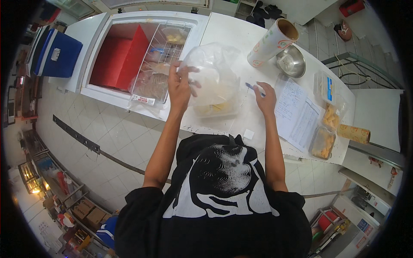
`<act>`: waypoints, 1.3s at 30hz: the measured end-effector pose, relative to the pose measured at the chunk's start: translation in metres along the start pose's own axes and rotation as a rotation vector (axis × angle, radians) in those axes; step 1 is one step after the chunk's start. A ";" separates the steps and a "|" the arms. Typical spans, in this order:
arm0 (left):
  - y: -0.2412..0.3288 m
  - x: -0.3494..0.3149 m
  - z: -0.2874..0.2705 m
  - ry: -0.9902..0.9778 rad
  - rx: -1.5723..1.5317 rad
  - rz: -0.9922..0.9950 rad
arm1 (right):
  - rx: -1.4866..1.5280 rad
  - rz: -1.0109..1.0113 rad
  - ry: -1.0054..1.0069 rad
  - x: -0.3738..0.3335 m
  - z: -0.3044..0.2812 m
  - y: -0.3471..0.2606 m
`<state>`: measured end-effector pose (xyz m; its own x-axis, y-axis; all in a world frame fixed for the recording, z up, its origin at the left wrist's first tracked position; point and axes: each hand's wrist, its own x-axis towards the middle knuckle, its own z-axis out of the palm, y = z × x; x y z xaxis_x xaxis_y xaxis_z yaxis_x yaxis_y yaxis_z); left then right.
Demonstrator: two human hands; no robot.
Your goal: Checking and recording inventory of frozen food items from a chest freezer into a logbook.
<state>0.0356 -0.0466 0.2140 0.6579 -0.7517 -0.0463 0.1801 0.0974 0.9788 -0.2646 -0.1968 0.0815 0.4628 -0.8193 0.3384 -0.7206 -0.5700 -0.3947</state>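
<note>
A cloudy clear plastic bag (215,71) stands puffed up in front of me, and my left hand (180,84) grips its left side. Some of those fingertips show against the film. Under the bag sits a clear plastic container (204,112) with pale yellow pieces of food in it, its upper part covered by the bag. To the right, my right hand (266,96) has its thumb and fingers closed round a slim blue pen (249,86) just above the white surface. Written paper sheets (297,112) lie beside that hand.
An open chest freezer (148,19) with a red divider and a wire basket (172,56) of bagged food is at left. A large film roll (273,43), a steel bowl (291,61), food containers (322,142) and a smaller roll (353,133) stand at right.
</note>
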 end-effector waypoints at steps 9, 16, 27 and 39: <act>-0.051 -0.016 0.048 -0.010 0.193 -0.009 | 2.268 0.640 -0.501 -0.001 -0.018 -0.126; -0.057 -0.038 0.058 0.084 0.576 0.342 | 2.242 0.519 -0.439 -0.007 -0.045 -0.149; -0.051 -0.032 0.042 -0.325 0.493 0.367 | 1.412 0.711 -0.200 0.009 -0.075 -0.111; -0.057 -0.048 0.055 -0.364 0.675 0.355 | 1.932 0.503 -0.476 -0.034 -0.051 -0.119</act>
<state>-0.0462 -0.0522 0.1718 0.2950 -0.9247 0.2408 -0.5445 0.0444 0.8376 -0.2214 -0.0977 0.1606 0.7399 -0.6577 -0.1415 0.4163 0.6128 -0.6716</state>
